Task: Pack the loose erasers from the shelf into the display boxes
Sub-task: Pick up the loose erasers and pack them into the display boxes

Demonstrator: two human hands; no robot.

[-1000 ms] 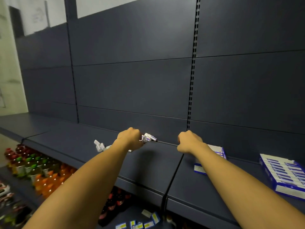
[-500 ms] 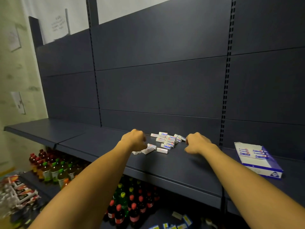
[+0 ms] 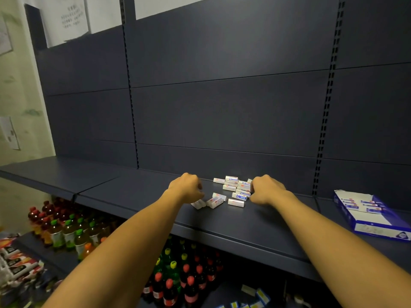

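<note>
Erasers (image 3: 233, 190) lie heaped on the shelf (image 3: 233, 221) between both grips; left hand (image 3: 185, 187) and right hand (image 3: 265, 188) curl at the heap's edges, whether clamped on any I cannot tell. Box (image 3: 369, 213), right of them, looks partly filled; most packing remains.
</note>
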